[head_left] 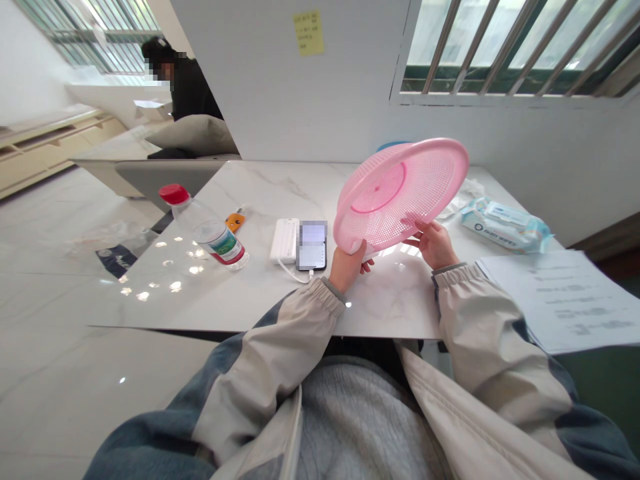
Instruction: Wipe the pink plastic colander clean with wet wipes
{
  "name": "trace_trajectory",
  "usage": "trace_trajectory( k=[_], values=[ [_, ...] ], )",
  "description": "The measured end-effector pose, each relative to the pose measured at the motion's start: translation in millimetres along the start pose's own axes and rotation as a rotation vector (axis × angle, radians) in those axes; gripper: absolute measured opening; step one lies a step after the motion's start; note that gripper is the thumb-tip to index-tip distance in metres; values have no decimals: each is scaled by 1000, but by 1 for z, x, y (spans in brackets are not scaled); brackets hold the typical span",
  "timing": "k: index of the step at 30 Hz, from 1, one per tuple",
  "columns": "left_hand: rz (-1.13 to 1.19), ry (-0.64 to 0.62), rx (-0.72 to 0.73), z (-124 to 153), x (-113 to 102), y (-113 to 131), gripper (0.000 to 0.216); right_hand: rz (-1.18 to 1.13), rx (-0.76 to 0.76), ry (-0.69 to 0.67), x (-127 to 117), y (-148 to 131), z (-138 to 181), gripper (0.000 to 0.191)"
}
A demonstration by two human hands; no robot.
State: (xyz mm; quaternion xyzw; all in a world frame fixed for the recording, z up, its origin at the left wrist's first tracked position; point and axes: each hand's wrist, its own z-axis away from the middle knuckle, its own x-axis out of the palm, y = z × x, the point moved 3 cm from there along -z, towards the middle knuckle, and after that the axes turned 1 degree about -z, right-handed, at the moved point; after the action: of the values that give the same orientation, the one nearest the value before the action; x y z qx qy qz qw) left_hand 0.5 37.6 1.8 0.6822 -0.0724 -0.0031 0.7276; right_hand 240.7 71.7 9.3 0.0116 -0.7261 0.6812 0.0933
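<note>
At twelve o'clock above the counter (390,300), a pink mesh basket (400,193) tilts up, its lower rim gripped closed by the left hand (347,267) and right hand (435,245). At ten o'clock, a red-capped bottle (207,230) lies on its side, with open counter between it and the near edge (280,328).

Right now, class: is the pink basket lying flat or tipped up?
Tipped up: the pink perforated basket slants above the marble table, held by the left hand and right hand.
</note>
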Motion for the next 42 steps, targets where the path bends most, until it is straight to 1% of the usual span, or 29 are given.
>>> trace_trajectory(
  k=[10,17,22,26,33,42],
  values=[
    [0,-5,5,-1,0,-2,39,16,-5,3,-1,1,0,48],
    [7,-2,4,-2,0,-3,39,-5,4,3,0,0,0,45],
    [6,1,0,-1,0,-1,39,35,-3,-14,0,0,1,50],
    [6,9,-7,-1,0,-1,38,8,11,-23,0,0,2,48],
    [15,6,-16,-2,0,-3,38,-13,28,-68,2,2,2,43],
    [15,0,-9,1,0,0,36,31,62,-130,4,7,3,50]
  ],
)
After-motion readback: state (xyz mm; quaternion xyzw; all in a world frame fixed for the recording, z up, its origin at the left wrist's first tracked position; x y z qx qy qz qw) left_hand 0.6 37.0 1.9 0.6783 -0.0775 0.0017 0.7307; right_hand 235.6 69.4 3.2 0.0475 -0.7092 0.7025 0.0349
